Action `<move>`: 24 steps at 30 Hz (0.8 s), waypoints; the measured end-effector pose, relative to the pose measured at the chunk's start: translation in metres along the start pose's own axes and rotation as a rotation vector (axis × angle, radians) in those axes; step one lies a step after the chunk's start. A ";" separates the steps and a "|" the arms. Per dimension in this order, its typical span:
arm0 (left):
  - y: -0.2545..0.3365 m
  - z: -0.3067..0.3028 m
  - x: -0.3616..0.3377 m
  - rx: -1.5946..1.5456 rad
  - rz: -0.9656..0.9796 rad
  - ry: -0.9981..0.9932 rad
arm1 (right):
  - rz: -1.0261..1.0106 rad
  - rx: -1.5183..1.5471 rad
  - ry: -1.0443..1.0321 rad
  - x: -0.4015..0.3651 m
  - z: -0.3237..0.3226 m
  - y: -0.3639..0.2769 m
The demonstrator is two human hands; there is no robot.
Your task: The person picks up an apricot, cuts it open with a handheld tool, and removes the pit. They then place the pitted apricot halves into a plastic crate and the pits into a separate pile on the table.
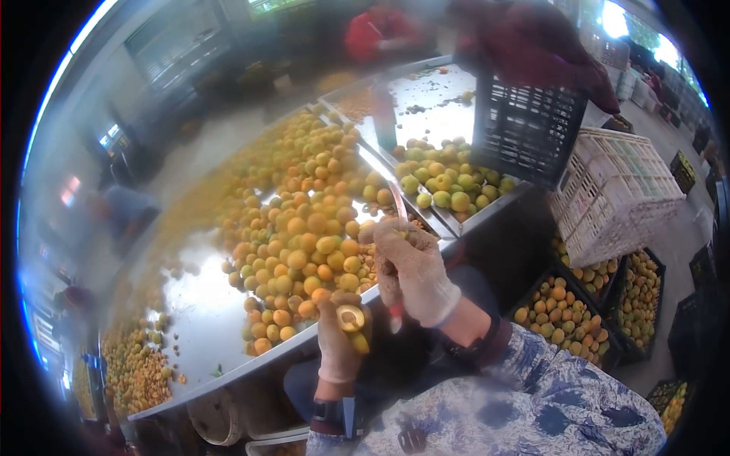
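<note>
My left hand point(337, 351), in a pale work glove, is closed around a cut apricot point(350, 318) just off the table's front edge. The cut face points up and shows a brown center; a yellow piece of fruit point(359, 342) shows just below it. To the right, my gloved right hand point(414, 267) grips a knife point(399, 204), its blade pointing up and away over the table. The end of a red handle point(396, 310) sticks out under that fist. A large heap of apricots point(308, 235) lies on the metal table point(199, 304) beyond both hands.
At the back right, a person in dark red point(532, 45) has a black crate point(525, 125) above greener fruit point(449, 178). A white crate point(616, 194) stands on filled crates point(566, 319) at my right. Another person in red point(380, 34) is across the table.
</note>
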State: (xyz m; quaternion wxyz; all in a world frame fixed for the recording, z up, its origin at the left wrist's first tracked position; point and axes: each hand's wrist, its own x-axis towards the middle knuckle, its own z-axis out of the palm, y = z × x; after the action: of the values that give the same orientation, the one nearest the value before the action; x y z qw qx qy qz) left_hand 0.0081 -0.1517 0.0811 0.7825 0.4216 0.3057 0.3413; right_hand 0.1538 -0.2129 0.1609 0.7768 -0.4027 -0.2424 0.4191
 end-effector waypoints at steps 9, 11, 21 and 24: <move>-0.017 0.000 -0.003 0.394 0.001 -0.212 | -0.223 0.120 0.003 -0.004 -0.004 -0.006; -0.019 0.000 -0.003 0.486 -0.007 -0.202 | -0.223 0.161 -0.045 -0.009 -0.003 -0.004; -0.007 0.013 -0.010 0.913 0.252 -0.294 | -0.274 0.074 -0.259 -0.020 0.000 0.002; -0.008 0.010 -0.011 0.839 0.186 -0.280 | -0.137 0.172 -0.350 -0.017 -0.003 -0.004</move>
State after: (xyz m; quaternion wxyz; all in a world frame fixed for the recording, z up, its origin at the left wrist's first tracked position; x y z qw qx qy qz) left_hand 0.0115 -0.1683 0.0810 0.5437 0.7702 0.2694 0.1964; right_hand 0.1493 -0.2299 0.1619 0.7812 -0.2384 -0.3637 0.4479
